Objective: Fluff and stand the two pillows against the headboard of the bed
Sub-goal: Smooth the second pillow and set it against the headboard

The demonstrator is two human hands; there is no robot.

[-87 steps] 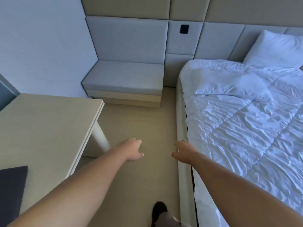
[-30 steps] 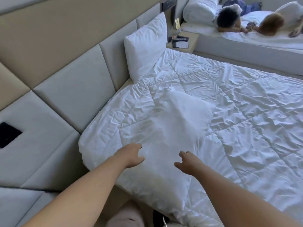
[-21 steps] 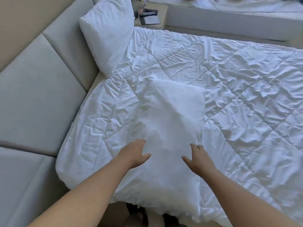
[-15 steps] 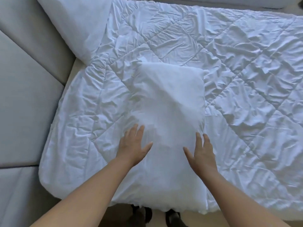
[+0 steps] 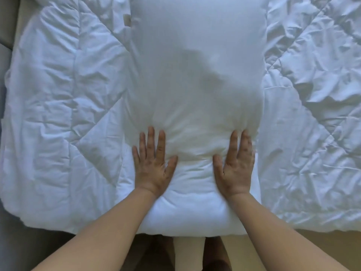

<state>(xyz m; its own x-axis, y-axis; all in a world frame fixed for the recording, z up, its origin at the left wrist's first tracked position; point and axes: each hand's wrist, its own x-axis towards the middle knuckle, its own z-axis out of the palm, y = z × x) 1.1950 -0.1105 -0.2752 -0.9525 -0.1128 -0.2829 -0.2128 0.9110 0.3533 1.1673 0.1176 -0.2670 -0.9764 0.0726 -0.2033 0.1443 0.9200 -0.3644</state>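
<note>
A white pillow [image 5: 195,75] lies flat on the white quilted duvet [image 5: 58,94], its long side running away from me, its near end at the bed's edge. My left hand [image 5: 153,163] presses flat on the pillow's near left side, fingers spread. My right hand [image 5: 235,165] presses flat on its near right side. Neither hand grips anything. The second pillow is out of view.
The padded grey headboard [image 5: 5,36] shows as a strip along the left edge. Beige floor [image 5: 322,251] and my legs [image 5: 188,253] appear below the bed's near edge. The duvet spreads wrinkled to both sides of the pillow.
I have walked to the bed, leaned over it, and both hands have come down flat on the lying pillow. The upright pillow by the headboard has left the view.
</note>
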